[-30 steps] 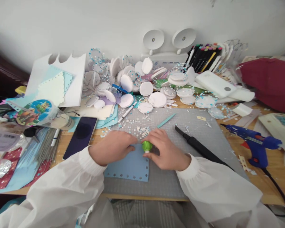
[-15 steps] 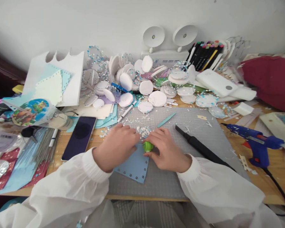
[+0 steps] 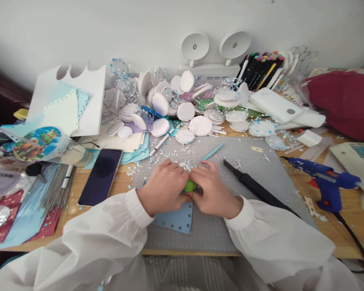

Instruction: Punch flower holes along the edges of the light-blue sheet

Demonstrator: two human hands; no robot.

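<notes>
Now both hands, the left hand (image 3: 164, 186) and the right hand (image 3: 214, 190), had squeezed together on the green punch (image 3: 189, 186), pressing down on the blue paper (image 3: 177, 218).

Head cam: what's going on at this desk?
A person in white sleeves has both hands on a small green punch set at the edge of a blue paper sheet on the grey cutting mat. The left hand and right hand close over it from either side. Punched holes line the sheet's edge; paper bits lie just beyond.
</notes>
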